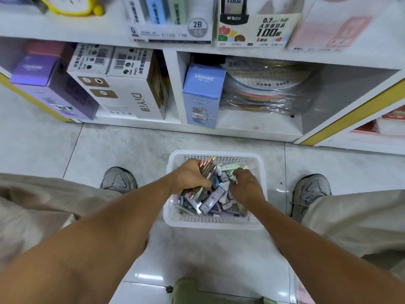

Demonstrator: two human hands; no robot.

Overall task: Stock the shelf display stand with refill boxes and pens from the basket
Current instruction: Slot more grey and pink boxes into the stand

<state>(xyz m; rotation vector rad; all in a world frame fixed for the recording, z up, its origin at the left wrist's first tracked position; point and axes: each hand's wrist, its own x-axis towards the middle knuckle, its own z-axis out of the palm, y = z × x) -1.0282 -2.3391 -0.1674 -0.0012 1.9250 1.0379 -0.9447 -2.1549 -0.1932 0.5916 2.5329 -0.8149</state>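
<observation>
At the upper left of the frame a purple box [47, 84] stands in the bottom shelf compartment, with white DiYi boxes [122, 84] just to its right. Below them, at the left edge, a grey shoe [118, 178] rests on the tiled floor [109, 150].

Near the centre the left hand [189, 175] reaches into the white basket [215, 222] and grips a bundle of pens [206, 166], its fingers curled round them; the pen tips stick out past the knuckles toward the far rim of the basket. The basket sits on the floor between the two shoes, in front of the shelf, and holds a jumble of purple and grey refill boxes [210, 201] and loose pens, which lie directly under and between the hands.

Just right of centre the right hand [245, 185] is also inside the basket, its fingers bent down onto a pale green box [233, 174] near the far right corner; whether it actually pinches the box or only touches it cannot be told.

Above, in the middle compartment, a blue CRUHRE box [202, 93] stands upright beside a stack of plastic-wrapped coloured discs [267, 88]. At the right, a second grey shoe [311, 191] rests on the floor.
</observation>
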